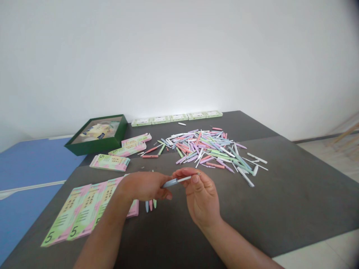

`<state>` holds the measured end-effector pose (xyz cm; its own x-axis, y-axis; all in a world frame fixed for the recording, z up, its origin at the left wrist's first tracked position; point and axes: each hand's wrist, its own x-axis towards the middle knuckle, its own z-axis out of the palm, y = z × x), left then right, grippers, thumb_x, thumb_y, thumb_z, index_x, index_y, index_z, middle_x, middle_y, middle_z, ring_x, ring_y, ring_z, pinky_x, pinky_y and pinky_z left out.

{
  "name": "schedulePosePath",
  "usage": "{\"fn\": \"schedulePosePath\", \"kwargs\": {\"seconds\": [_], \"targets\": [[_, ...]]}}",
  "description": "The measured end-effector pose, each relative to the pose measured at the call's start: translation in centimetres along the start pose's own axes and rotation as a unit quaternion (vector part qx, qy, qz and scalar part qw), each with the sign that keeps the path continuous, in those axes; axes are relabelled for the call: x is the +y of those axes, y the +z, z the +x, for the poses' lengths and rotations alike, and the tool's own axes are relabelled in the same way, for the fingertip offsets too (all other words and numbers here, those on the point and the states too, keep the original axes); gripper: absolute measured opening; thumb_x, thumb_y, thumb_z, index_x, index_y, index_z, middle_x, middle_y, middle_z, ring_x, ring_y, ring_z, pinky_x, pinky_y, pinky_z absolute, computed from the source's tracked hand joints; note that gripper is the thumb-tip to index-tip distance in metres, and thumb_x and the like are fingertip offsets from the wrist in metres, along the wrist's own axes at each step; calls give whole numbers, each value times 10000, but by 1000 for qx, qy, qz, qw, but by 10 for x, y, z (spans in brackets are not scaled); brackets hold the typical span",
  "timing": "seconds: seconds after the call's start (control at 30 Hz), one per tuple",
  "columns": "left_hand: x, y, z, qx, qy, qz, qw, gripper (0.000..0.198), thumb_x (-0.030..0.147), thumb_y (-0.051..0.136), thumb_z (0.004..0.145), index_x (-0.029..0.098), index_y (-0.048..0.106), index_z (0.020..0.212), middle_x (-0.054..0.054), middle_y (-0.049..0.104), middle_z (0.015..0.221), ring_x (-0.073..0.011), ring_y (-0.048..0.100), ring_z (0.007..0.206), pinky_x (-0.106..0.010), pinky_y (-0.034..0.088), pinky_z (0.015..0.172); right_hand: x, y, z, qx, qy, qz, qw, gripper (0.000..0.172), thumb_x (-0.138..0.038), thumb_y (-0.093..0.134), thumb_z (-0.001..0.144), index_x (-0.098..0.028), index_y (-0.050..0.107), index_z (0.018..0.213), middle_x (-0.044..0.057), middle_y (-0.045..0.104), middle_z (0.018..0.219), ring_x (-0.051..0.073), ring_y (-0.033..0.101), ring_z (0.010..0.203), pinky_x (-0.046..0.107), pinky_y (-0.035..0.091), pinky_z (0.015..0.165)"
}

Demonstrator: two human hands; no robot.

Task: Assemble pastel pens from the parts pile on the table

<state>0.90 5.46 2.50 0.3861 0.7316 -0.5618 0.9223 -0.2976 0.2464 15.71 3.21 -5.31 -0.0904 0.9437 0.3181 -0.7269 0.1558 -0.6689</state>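
Note:
Above the dark table, my left hand [147, 185] is closed around a light blue pen barrel [170, 183], which points to the right. A thin white pen refill [183, 179] sticks out of the barrel's right end. My right hand [203, 198] pinches the refill's far end between thumb and fingers; its tip shows just past them. Below my left hand, several pen pieces [150, 205] in blue, pink and green lie side by side, partly hidden by the hand. My left forearm covers part of the pink and green boxes [81, 213] on the left.
A big loose heap of pastel pen parts [207, 147] spreads behind my hands. More pink and green boxes [110, 163] lie near a dark green open box [97, 145] with packets inside. Several flat white-green boxes [179, 118] line the wall. A blue surface [42, 160] adjoins on the left.

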Motion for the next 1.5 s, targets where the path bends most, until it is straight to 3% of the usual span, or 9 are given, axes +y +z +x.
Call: {"fn": "schedulePosePath", "kwargs": {"seconds": [0.37,0.87,1.07,1.13,1.2,1.27,1.33,1.4,1.5], "targets": [[1,0,-1,8,0,1,1000,276,403,522,781,213,635,946,-7,672,748,-193,607,673,-232,384,520,-4,-5,1,-5,-1,-123,992,185,-288,517,864,-186,670,884,62,666,829,203,610,817,382,451,785],[2,-3,-3,4,16,-18,1000,259,376,513,782,216,627,951,8,664,737,-183,596,646,-236,389,539,-7,-5,0,-16,27,-85,996,123,-261,577,824,-190,597,923,52,667,873,177,611,841,353,461,794],[0,-3,-4,-5,29,-27,999,251,368,487,802,192,607,934,0,658,751,-178,583,653,-229,397,542,-11,-5,-4,-57,38,-69,995,369,-281,621,784,-244,484,1125,67,616,1031,195,590,946,387,452,854],[-3,-3,-5,1,54,-44,998,257,352,483,807,197,592,981,7,656,781,-170,580,669,-224,405,565,-16,-13,1,-63,26,-98,993,460,-299,621,777,-256,428,1192,83,559,1135,209,555,1021,400,436,885],[-5,-4,-7,8,67,-59,996,259,354,472,819,204,589,995,16,650,773,-166,578,681,-220,406,581,-25,-29,13,-38,-6,-166,985,425,-311,573,809,-252,417,1200,83,538,1142,203,546,1015,391,437,872],[-6,-6,-8,9,55,-64,996,267,376,462,829,208,599,984,22,643,738,-167,576,679,-218,402,581,-34,-51,28,12,-33,-294,955,304,-305,510,848,-233,455,1138,60,566,1023,171,565,877,348,460,778],[-7,-6,-10,5,34,-59,998,284,400,463,827,206,613,971,19,639,725,-169,578,675,-219,398,572,-41,-73,44,12,-20,-461,887,215,-304,467,865,-208,500,1054,29,581,865,150,543,729,314,444,689],[-6,-7,-10,2,28,-60,998,304,399,467,821,201,611,1002,17,641,726,-168,580,669,-219,394,565,-44,-91,53,-68,17,-633,771,172,-280,468,855,-194,555,975,20,584,793,153,522,691,300,406,662],[-6,-6,-9,7,41,-79,996,342,367,476,811,200,575,1092,22,654,738,-165,587,678,-220,399,584,-38,-101,52,-211,57,-767,603,158,-252,491,836,-176,592,932,56,604,860,182,533,792,306,377,712]]}}
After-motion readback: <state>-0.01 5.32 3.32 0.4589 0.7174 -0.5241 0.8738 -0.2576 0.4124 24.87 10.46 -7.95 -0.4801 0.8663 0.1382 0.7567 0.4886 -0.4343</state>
